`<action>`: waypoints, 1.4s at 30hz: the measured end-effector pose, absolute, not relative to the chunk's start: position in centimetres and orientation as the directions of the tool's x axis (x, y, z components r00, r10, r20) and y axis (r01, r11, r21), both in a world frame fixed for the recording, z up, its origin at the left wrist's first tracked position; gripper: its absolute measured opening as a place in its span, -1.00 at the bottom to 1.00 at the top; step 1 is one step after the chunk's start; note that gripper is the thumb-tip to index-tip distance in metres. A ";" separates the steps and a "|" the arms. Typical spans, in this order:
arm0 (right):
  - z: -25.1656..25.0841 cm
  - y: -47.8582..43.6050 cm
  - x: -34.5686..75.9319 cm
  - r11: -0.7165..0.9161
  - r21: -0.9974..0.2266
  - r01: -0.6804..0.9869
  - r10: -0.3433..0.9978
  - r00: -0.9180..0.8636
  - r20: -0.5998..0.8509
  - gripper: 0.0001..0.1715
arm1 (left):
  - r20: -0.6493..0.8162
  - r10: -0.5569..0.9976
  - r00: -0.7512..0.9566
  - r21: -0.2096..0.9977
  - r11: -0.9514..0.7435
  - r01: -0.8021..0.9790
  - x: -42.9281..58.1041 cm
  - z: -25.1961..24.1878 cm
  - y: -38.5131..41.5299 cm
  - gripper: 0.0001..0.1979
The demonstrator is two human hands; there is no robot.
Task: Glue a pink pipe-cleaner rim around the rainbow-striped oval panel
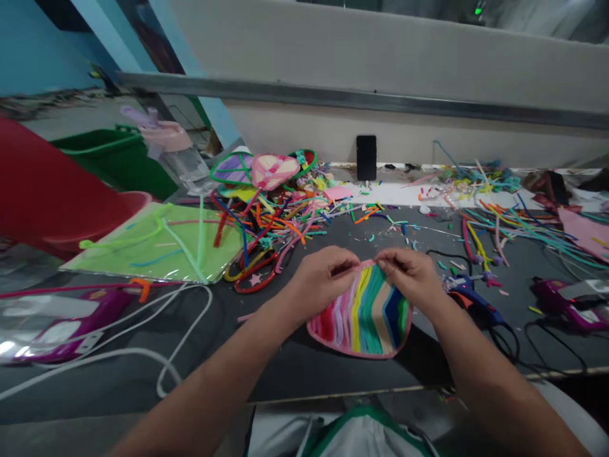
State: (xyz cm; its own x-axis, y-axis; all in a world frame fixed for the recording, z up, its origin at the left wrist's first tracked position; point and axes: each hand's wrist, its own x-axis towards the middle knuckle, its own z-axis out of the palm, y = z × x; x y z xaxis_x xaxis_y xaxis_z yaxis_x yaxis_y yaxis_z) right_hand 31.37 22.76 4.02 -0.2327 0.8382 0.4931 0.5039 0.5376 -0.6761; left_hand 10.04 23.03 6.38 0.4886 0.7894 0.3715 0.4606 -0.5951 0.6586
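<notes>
Between my two hands is a rounded panel of striped pipe cleaners (366,311), in red, pink, yellow, teal, tan, navy and green, with a pink edging. My left hand (323,276) pinches its pink edge at the top left. At the top right, the thumb and fingers of my right hand (412,273) close on the same edge, near the left fingertips. The panel hangs tilted above the dark table, its lower curve toward me. A blue glue gun (476,304) lies to the right of my right hand.
Loose pipe cleaners (271,222) and cut bits cover the back. Finished-looking heart panels (273,171) top the pile. A phone (366,157) leans on the wall. Green sheets (219,251), a white cable (190,330) and a clear bottle (176,155) are at left; a purple device (571,304) is right.
</notes>
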 end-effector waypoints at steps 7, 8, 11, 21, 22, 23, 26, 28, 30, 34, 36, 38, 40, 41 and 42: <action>4.2 22.0 30.9 0.656 -0.479 0.584 0.725 -0.309 0.616 -0.84 | 0.441 0.766 0.468 0.613 -0.637 0.466 8.4 4.8 22.3 -0.83; 4.3 21.8 30.9 0.651 -0.479 0.589 0.729 -0.309 0.611 -0.83 | 0.412 0.788 0.456 0.627 -0.609 0.485 8.1 4.7 22.1 -0.80; 4.5 21.5 31.1 0.633 -0.502 0.589 0.752 -0.316 0.578 -0.81 | 0.355 0.812 0.463 0.636 -0.573 0.517 7.5 4.6 21.4 -0.71; 4.4 21.1 31.0 0.598 -0.562 0.572 0.792 -0.315 0.522 -0.78 | 0.339 0.721 0.605 0.532 -0.677 0.509 7.0 4.3 21.4 -0.67; 4.4 21.1 30.9 0.596 -0.565 0.571 0.793 -0.309 0.525 -0.78 | 0.350 0.717 0.603 0.526 -0.683 0.506 7.0 4.2 21.5 -0.68; 4.4 21.0 30.9 0.594 -0.570 0.568 0.794 -0.302 0.527 -0.77 | 0.363 0.714 0.598 0.523 -0.688 0.504 7.0 4.1 21.6 -0.71; 4.3 20.9 30.9 0.592 -0.587 0.553 0.797 -0.292 0.529 -0.74 | 0.398 0.696 0.598 0.495 -0.712 0.499 7.1 4.1 21.7 -0.75; 4.2 20.8 31.0 0.606 -0.580 0.544 0.786 -0.295 0.544 -0.69 | 0.414 0.681 0.604 0.460 -0.729 0.507 7.2 4.2 21.7 -0.76; 4.2 20.8 31.1 0.647 -0.545 0.533 0.752 -0.329 0.571 -0.60 | 0.425 0.672 0.607 0.430 -0.740 0.517 7.3 4.3 21.6 -0.76; 4.3 21.0 31.2 0.721 -0.457 0.520 0.687 -0.450 0.571 -0.52 | 0.449 0.660 0.602 0.397 -0.751 0.527 7.4 4.1 21.3 -0.76; 4.4 21.0 31.1 0.723 -0.431 0.540 0.684 -0.467 0.561 -0.55 | 0.472 0.642 0.604 0.366 -0.766 0.528 7.4 3.9 21.2 -0.77; 4.3 21.0 31.1 0.722 -0.407 0.560 0.681 -0.470 0.561 -0.58 | 0.493 0.619 0.612 0.329 -0.783 0.528 7.4 3.7 21.1 -0.77; 4.3 21.0 31.0 0.730 -0.376 0.571 0.667 -0.476 0.573 -0.61 | 0.514 0.590 0.622 0.285 -0.802 0.525 7.4 3.5 21.1 -0.75; 4.4 21.0 31.0 0.733 -0.366 0.574 0.662 -0.477 0.579 -0.62 | 0.526 0.575 0.626 0.265 -0.811 0.522 7.4 3.5 21.0 -0.74; 4.4 21.0 30.9 0.733 -0.362 0.576 0.660 -0.474 0.583 -0.63 | 0.534 0.565 0.629 0.250 -0.816 0.521 7.4 3.5 21.0 -0.73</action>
